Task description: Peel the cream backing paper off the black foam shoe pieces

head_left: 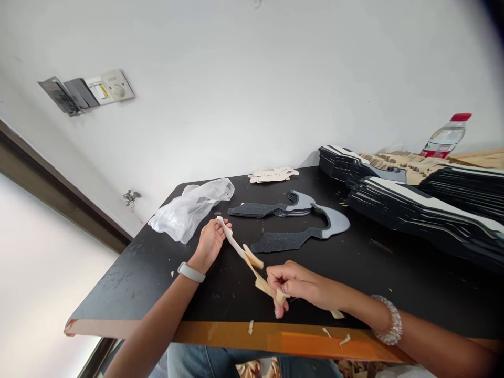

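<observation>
A long cream strip (241, 251) stretches between my two hands above the black table (157, 273). My left hand (210, 242), with a pale wristband, pinches the strip's upper end. My right hand (297, 286), with a beaded bracelet, is closed on the lower end, where a peeled backing piece (253, 257) curls off. Just beyond the strip lie grey and black shoe-shaped cut pieces (299, 231).
A crumpled clear plastic bag (189, 210) lies at the left rear. Tall stacks of black cut pieces (425, 210) fill the right side, with a water bottle (444, 137) behind. A small pile of cream scraps (272, 174) sits by the wall. Paper bits litter the orange front edge (252, 328).
</observation>
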Demonstrator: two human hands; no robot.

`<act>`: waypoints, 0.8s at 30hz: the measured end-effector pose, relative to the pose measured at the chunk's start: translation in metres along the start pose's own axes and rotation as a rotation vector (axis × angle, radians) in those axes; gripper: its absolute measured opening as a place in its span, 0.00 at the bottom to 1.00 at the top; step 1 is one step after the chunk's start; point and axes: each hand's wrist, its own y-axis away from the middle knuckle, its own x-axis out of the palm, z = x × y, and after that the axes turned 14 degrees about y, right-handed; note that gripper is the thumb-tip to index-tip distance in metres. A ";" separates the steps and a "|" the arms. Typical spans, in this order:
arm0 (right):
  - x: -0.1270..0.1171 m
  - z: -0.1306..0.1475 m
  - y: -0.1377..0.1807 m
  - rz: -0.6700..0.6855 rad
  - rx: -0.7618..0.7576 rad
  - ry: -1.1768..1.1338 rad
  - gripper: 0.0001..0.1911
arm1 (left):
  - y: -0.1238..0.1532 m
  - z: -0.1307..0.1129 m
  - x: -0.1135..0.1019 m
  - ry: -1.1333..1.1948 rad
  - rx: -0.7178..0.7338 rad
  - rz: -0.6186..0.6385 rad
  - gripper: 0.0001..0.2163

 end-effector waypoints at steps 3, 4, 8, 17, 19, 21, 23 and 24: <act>-0.005 0.000 0.000 0.187 0.130 -0.227 0.01 | 0.001 0.001 -0.001 -0.005 0.009 0.001 0.09; -0.007 0.001 0.001 0.280 0.180 -0.284 0.01 | 0.002 0.003 0.000 -0.010 0.008 0.007 0.09; -0.015 0.009 0.005 0.685 0.352 -0.465 0.09 | 0.007 0.008 0.000 -0.036 -0.011 0.037 0.07; -0.021 -0.001 0.005 1.174 0.468 -0.449 0.23 | 0.007 0.011 -0.002 -0.069 -0.065 -0.001 0.06; -0.022 0.000 0.006 1.166 0.476 -0.397 0.22 | 0.008 0.010 -0.002 -0.070 -0.085 0.010 0.07; -0.020 0.000 0.006 1.099 0.498 -0.363 0.24 | 0.009 0.008 -0.001 -0.066 -0.101 0.022 0.07; -0.011 -0.004 0.004 1.092 0.518 -0.307 0.24 | 0.010 0.006 0.000 -0.058 -0.101 0.025 0.06; -0.005 -0.008 0.003 1.122 0.514 -0.269 0.23 | 0.011 0.005 0.000 -0.053 -0.095 0.025 0.05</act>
